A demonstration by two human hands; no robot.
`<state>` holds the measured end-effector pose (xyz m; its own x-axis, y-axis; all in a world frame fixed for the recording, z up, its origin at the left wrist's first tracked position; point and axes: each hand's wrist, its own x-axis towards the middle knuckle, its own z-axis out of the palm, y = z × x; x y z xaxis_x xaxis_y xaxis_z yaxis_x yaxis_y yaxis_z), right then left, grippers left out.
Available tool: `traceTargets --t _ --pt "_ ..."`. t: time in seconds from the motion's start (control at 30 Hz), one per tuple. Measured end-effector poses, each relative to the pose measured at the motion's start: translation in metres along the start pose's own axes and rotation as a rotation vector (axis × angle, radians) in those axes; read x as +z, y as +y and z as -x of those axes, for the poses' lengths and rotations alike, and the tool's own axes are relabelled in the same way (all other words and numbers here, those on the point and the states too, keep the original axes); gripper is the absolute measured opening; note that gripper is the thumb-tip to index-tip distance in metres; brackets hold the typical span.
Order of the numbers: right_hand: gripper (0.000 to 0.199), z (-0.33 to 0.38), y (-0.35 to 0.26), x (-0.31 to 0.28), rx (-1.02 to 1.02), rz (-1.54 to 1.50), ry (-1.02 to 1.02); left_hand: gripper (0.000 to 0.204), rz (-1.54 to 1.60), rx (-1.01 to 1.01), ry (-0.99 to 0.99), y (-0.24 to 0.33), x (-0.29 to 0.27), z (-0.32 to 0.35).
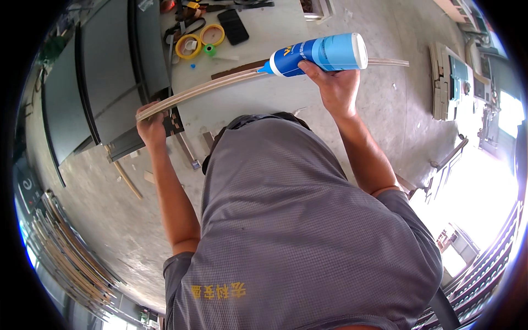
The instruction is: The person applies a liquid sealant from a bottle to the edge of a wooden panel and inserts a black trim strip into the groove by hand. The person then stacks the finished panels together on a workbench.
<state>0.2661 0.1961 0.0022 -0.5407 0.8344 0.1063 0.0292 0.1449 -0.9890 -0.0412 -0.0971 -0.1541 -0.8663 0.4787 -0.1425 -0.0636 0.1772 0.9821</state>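
My right hand (334, 88) is wrapped round a blue glue bottle (319, 54) with a white base. The bottle lies almost level, and its pointed blue nozzle is at the edge of a long, thin wooden strip (203, 89). At the strip's left end, my left hand (152, 127) grips it from below with closed fingers. The strip runs across in front of me, passes behind the bottle and comes out on its right. Just beyond it, a darker brown strip (236, 70) lies on the pale worktable (231, 104).
Farther back on the table are yellow tape rolls (188, 47), a black phone (233, 27), a small green roll (209, 50) and dark tools. Large grey panels (107, 60) stand at the left. Long strips (66, 247) are stacked at lower left. Flat boards (443, 82) stand at the right.
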Motion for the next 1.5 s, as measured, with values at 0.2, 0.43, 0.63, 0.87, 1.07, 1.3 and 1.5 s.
traceTargets --t 0.2,0.43,0.63,0.87,1.07,1.3,1.5 --pt "0.031 0.005 -0.006 0.002 -0.130 0.233 -0.017 0.025 -0.004 -0.020 0.004 -0.002 -0.001 -0.001" --pt "0.031 0.012 -0.012 0.010 -0.153 0.223 0.005 0.027 -0.011 -0.017 -0.009 -0.002 0.000 0.000" --pt "0.031 0.012 -0.011 0.010 -0.177 0.227 0.010 0.028 -0.038 -0.011 -0.003 0.003 0.001 0.001" --pt "0.028 0.012 -0.011 0.007 -0.164 0.220 0.031 0.027 -0.059 0.000 -0.006 0.004 0.001 0.001" --pt "0.033 0.002 -0.031 -0.009 -0.141 0.096 0.088 0.026 -0.043 0.009 0.001 0.006 0.002 0.001" --pt "0.029 -0.019 -0.016 -0.074 0.110 -0.405 0.131 0.025 -0.040 -0.025 0.011 0.009 0.004 0.003" --pt "0.033 -0.011 -0.006 -0.099 0.165 -0.316 0.265 0.026 -0.048 -0.030 0.012 0.007 0.002 0.003"
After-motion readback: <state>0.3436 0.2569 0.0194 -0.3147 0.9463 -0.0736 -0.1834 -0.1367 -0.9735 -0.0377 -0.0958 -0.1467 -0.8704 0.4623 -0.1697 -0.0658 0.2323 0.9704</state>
